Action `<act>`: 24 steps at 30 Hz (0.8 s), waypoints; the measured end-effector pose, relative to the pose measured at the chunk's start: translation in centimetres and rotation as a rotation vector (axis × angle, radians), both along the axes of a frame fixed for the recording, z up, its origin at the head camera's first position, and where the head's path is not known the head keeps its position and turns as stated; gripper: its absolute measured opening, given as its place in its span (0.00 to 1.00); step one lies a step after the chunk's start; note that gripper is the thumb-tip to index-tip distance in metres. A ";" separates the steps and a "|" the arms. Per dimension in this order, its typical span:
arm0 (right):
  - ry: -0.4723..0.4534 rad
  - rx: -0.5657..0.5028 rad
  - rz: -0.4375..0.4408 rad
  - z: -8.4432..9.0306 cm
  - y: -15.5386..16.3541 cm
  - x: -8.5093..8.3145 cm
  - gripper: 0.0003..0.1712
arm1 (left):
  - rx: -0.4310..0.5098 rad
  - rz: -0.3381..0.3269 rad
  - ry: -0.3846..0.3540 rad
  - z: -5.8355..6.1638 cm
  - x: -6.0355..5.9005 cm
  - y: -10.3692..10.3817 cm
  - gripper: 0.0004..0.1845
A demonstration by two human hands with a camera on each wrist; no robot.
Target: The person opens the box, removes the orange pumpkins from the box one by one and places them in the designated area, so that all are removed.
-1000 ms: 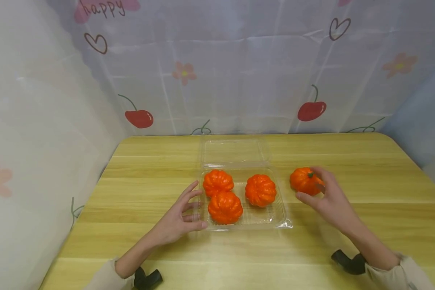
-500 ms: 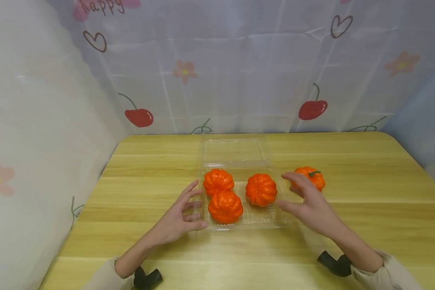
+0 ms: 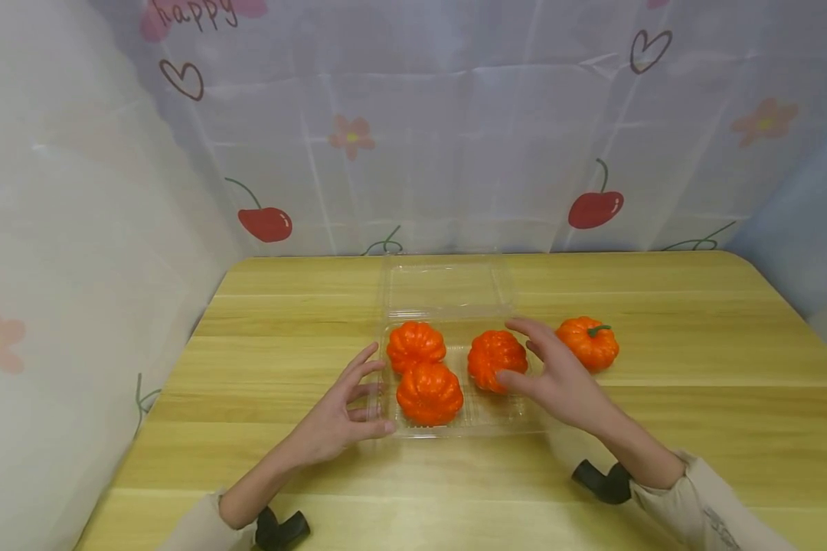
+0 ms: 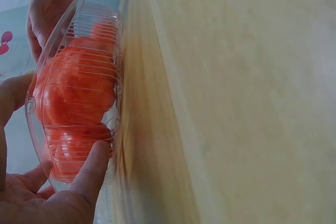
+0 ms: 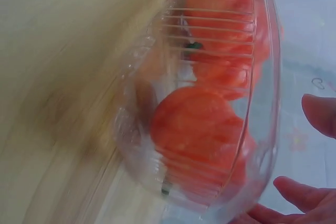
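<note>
A clear plastic clamshell box [image 3: 499, 421] sits on the wooden table with its lid [image 3: 448, 285] folded back. Inside are three small orange pumpkins: two touching at the left, a rear one [image 3: 413, 344] and a front one [image 3: 429, 396], and one at the right [image 3: 489, 360]. My left hand [image 3: 327, 425] rests spread against the box's left side, its thumb at the front corner; in the left wrist view a fingertip [image 4: 98, 153] touches the ribbed wall. My right hand [image 3: 568, 386] hovers over the box's right edge, thumb and fingers apart, overlapping the right pumpkin.
Another small pumpkin [image 3: 593, 346] with a green stem stands on the table [image 3: 276, 329], just right of the box. Behind the table hangs a printed curtain [image 3: 448, 153]. Dark wrist mounts [image 3: 282, 528] show at both sleeves.
My right hand has moved left from the pumpkin on the table to the right side of the box, leaving that pumpkin standing there. The left hand has stayed still.
</note>
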State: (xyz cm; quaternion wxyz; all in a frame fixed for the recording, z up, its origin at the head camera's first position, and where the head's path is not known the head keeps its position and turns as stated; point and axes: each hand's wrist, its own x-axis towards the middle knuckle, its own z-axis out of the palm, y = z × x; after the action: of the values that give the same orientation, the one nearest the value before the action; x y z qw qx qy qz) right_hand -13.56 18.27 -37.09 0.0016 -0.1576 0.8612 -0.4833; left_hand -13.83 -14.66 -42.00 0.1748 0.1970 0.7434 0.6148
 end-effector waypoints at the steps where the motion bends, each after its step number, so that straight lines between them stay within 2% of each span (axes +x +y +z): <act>1: -0.009 0.003 -0.004 0.0 -0.1 -0.1 0.39 | -0.003 0.001 0.000 0.0 0.0 0.0 0.51; 10: -0.082 0.093 0.002 -0.2 -0.9 -1.0 0.43 | -0.015 0.008 -0.001 -0.1 -0.1 0.0 0.51; 14: -0.059 0.149 0.002 -0.4 -0.9 -1.1 0.44 | -0.021 0.009 -0.003 0.0 0.0 0.0 0.51; 21: 0.016 0.226 0.029 -0.9 -0.9 -0.8 0.34 | -0.015 0.006 0.000 0.0 -0.1 0.0 0.51; 24: 0.041 0.267 0.047 -1.0 -0.9 -0.7 0.34 | -0.015 0.006 -0.001 0.0 -0.1 0.0 0.51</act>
State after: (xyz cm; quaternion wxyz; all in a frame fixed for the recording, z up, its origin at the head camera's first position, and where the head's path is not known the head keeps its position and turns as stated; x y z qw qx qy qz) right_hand -14.29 17.34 -38.08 0.0163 -0.1861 0.9138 -0.3607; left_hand -13.89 -14.63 -42.02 0.1750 0.1931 0.7484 0.6099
